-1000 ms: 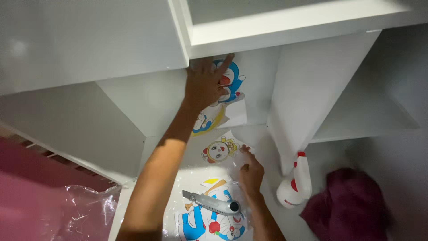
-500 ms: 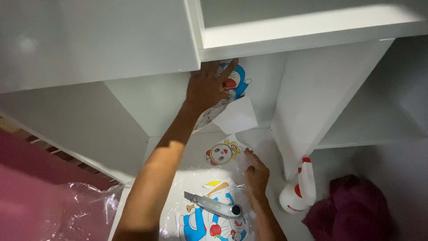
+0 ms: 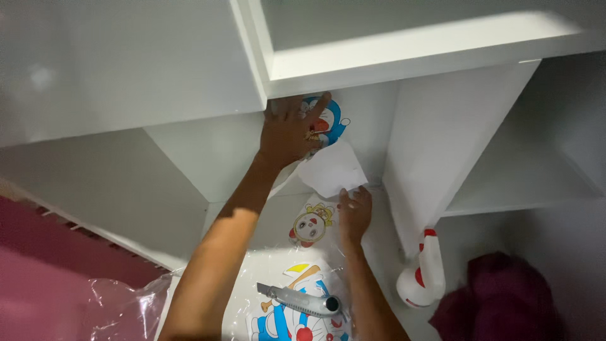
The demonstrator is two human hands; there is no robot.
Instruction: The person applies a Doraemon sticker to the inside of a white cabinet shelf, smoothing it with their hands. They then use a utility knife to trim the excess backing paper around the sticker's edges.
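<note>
Left hand (image 3: 287, 132) flat, fingers spread, pressing cartoon sticker sheet (image 3: 331, 123) at upper centre; right hand (image 3: 355, 211) pinching peeled white backing (image 3: 331, 169). Thin, floppy, tear-prone film: hold edges.

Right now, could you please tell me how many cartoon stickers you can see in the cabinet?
3. One blue cartoon sticker is on the back wall under the left hand; one yellow-haired sticker lies beside the right hand; one blue sticker lies under the knife. Others may be hidden.
</note>
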